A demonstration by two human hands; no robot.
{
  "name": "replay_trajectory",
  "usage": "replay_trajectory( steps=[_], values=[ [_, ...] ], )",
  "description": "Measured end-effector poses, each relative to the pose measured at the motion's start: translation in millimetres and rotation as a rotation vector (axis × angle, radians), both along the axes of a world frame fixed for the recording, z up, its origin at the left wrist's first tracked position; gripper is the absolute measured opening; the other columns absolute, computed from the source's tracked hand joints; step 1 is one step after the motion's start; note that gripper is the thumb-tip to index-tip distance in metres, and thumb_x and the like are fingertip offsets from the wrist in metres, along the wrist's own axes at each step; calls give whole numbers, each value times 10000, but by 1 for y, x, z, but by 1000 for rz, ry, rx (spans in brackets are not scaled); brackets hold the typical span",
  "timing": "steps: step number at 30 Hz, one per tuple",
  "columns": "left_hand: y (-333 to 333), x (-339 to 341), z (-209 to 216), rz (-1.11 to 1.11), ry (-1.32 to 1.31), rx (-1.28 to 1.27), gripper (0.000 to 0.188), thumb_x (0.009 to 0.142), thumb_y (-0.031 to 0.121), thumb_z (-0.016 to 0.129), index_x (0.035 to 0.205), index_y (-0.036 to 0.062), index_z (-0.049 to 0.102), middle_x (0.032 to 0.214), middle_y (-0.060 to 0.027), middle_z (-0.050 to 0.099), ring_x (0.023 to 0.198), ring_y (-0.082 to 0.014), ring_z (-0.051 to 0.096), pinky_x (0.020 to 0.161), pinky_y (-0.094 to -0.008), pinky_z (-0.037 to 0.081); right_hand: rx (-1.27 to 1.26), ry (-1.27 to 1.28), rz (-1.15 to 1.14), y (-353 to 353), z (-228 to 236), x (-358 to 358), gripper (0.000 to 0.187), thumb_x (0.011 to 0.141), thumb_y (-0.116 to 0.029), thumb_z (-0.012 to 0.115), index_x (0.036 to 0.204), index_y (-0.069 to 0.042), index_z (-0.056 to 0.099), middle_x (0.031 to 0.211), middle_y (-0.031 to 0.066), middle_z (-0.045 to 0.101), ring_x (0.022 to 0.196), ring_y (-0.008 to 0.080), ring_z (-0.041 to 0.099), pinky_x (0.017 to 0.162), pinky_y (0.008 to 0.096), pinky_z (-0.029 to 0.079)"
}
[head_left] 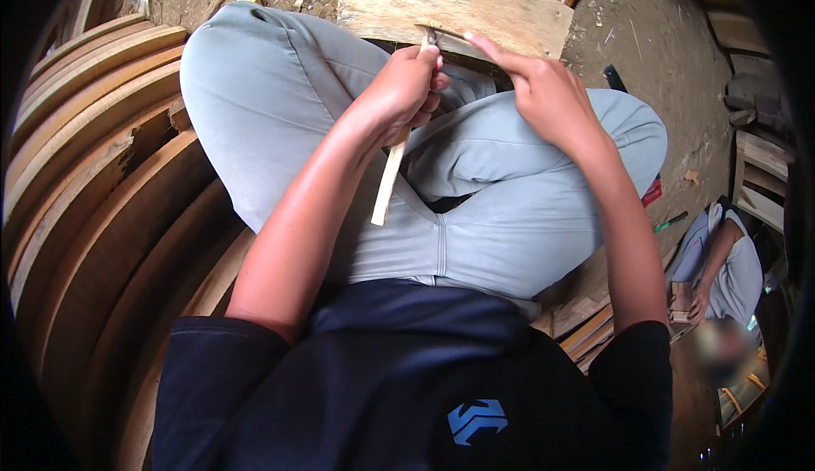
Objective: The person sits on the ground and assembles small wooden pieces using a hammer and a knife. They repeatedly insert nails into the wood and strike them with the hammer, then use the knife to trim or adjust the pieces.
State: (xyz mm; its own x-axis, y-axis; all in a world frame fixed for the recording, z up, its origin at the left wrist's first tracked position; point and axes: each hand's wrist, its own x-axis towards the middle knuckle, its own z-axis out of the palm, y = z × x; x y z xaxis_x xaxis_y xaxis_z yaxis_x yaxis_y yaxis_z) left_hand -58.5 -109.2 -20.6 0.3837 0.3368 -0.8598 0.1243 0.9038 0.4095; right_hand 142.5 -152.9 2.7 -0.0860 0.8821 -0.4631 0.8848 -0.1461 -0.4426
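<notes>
Nearest, dark blue shirt (407, 386) filling the low edge, pale grey trousers (475, 216) beyond it, knees drawn up and crossed. Left hand (406, 89) closed in a fist, fingers (424, 68) wrapped tight round a pale wooden-handled tool (392, 165). Long axis of that tool near to far, leaning slightly right: handle end pointing down toward the lap, working end at the far side, meeting the near edge of a curved wooden plank (454, 4). Small metal head just past the knuckles, shape too small to tell, possibly a chisel or small adze. Right hand (543, 89) just right of the tool head, mostly open, forefinger stretched left along the plank edge, tip almost at the tool; other fingers loosely bent, holding nothing. Left hand the one on the tool, right hand the nearer to the plank's edge line.

Plank pale, rough-sawn, grain running left to right, edge bowed, lying across the far side of the knees. Bare dirt floor (654, 38) beyond, scattered with chips. Stack of curved brown boards (110, 182) on the left, smooth and arched like ribs, nested edge to edge. Another person (726, 267) at the right, low in the scene, in a grey top, a hand on a small wood block; more planks (764, 174) behind.
</notes>
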Motion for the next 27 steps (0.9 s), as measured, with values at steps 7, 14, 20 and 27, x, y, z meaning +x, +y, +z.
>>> replay_trajectory(
  steps=[7,14,20,27],
  values=[
    [3,-3,-1,21,-63,-72,205,1080,319,398,952,170,458,740,78,438,510,-36,271,409,-221,183,187,-113,111,-13,-7,1,705,874,-29,520,1418,-477,525,887,151,684,793,341,692,740,454,564],
    [5,-8,-2,12,-102,-77,190,1071,305,407,946,173,464,735,79,445,508,-36,286,405,-216,191,249,-253,208,-22,8,0,838,815,44,564,1447,-501,485,788,94,568,648,276,635,585,404,540],
    [5,-10,-1,5,-99,-95,218,1064,333,412,953,159,480,747,63,465,516,-39,295,420,-202,222,298,-365,108,-17,32,-2,790,828,-4,583,1439,-498,494,792,87,591,659,294,659,589,416,545],
    [-5,-5,-1,68,38,12,266,1069,371,444,1033,125,538,752,41,475,513,-57,339,447,-224,291,323,80,-74,-5,32,3,526,974,-144,582,1442,-378,530,957,138,709,799,345,677,711,414,544]
  ],
)
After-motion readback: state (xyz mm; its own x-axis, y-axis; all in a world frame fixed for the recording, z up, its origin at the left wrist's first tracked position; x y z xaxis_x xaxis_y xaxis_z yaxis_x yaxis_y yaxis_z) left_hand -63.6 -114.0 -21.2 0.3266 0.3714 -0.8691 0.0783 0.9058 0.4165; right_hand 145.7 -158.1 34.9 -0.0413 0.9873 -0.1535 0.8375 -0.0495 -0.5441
